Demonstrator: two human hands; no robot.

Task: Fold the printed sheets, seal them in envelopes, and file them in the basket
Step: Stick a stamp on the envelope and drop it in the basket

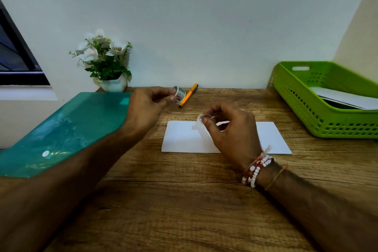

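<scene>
A white envelope (180, 139) lies flat on the wooden desk in front of me. Above it, my right hand (231, 129) pinches a strip of clear tape (201, 127) that hangs down toward the envelope. My left hand (147, 106) holds a small tape roll (179, 93) between thumb and fingers, up and to the left of the envelope. A green plastic basket (302, 104) stands at the right edge of the desk with white envelopes (347, 98) inside.
A teal plastic folder (65, 129) lies on the left, partly under my left forearm. An orange pen (188, 95) rests behind the tape roll. A white pot of artificial flowers (108, 61) stands against the wall. The near desk surface (184, 200) is bare wood.
</scene>
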